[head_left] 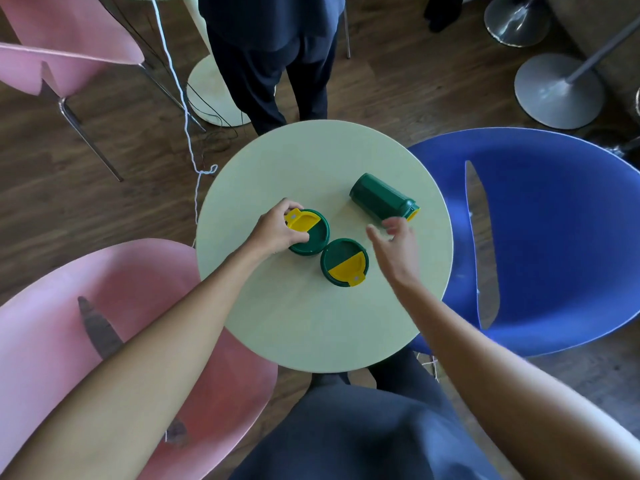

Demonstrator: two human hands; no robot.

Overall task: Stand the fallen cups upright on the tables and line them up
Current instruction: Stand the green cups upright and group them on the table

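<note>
Three green cups with yellow-and-green lids are on a round pale table [304, 334]. The left cup [313, 233] stands upright, and my left hand [277, 228] grips its lid edge from the left. A second upright cup [343, 263] stands just right of it, nearly touching. The third cup [382, 199] lies on its side at the right, lid end pointing toward the blue chair. My right hand [396, 240] hovers open, fingers spread and a little blurred, just below that fallen cup's lid end.
A pink chair [104, 306] sits at the table's left, a blue chair [554, 237] at its right. A person in dark trousers [273, 64] stands beyond the far edge. Another pink chair [62, 53], table bases and a white cord [187, 126] are on the wooden floor.
</note>
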